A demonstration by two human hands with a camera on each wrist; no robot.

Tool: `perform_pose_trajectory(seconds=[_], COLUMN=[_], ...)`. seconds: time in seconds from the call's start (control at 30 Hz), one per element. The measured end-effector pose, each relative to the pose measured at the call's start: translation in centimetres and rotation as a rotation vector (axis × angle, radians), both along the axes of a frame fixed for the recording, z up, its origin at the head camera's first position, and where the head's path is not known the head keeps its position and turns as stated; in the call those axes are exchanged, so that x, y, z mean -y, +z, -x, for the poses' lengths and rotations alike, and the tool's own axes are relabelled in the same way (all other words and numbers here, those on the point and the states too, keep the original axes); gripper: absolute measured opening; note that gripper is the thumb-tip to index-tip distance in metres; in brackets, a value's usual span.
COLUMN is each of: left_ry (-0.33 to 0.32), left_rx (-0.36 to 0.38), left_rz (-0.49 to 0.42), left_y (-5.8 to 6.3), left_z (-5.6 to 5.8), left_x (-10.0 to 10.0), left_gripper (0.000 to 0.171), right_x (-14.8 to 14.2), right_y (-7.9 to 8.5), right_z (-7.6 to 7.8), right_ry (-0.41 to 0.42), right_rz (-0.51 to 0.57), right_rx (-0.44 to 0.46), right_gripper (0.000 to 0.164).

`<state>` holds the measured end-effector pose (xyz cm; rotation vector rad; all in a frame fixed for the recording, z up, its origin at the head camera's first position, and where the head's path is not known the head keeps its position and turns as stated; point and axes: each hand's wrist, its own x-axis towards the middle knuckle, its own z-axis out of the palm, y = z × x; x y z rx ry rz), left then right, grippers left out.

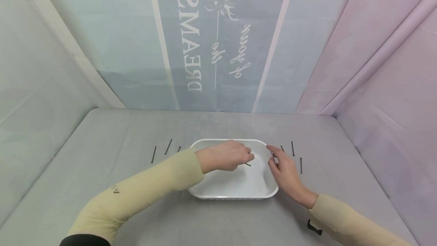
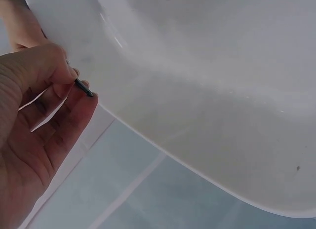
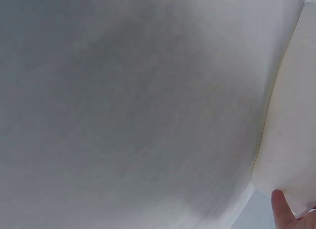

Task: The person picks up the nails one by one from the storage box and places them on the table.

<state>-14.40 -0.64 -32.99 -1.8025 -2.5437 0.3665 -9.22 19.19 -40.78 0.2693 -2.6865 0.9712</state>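
A white rectangular tray (image 1: pixel 233 196) stands on the grey surface. My left hand (image 1: pixel 227 155) is over the tray, thumb and fingertips pinching a dark nail (image 1: pixel 247 164). In the left wrist view the left hand (image 2: pixel 37 100) is seen from the palm side, and one end of the nail (image 2: pixel 84 87) shows at the fingertips. My right hand (image 1: pixel 288 172) lies at the tray's right rim with its fingers extended. In the right wrist view a fingertip (image 3: pixel 279 202) meets the tray's outer wall (image 3: pixel 289 125).
Three dark nails lie left of the tray, one nail (image 1: pixel 153 154) farthest out. On the right lie three more, one nail (image 1: pixel 301 166) beside the right hand and another partly behind its fingers. Fabric walls (image 1: pixel 218 49) enclose the back and both sides.
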Motion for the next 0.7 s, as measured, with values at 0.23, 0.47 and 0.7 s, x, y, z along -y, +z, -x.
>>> perform_pose_trajectory(seconds=[0.23, 0.47, 0.7], left_ry=[0.018, 0.056, 0.083], left_rx=[0.016, 0.054, 0.078], left_rz=[-0.061, -0.085, -0.118], left_y=[0.6, 1.1, 1.5], left_z=[-0.2, -0.3, -0.6], left_x=[0.9, 1.8, 2.6], left_gripper=[0.021, 0.018, 0.020], right_x=[0.0, -0.1, -0.1], right_y=[0.0, 0.0, 0.0], right_z=[0.1, 0.1, 0.1], right_ry=[0.000, -0.006, -0.006], right_rz=[-0.005, -0.004, -0.005], right_rx=[-0.003, -0.013, -0.006], right_gripper=[0.037, 0.037, 0.036])
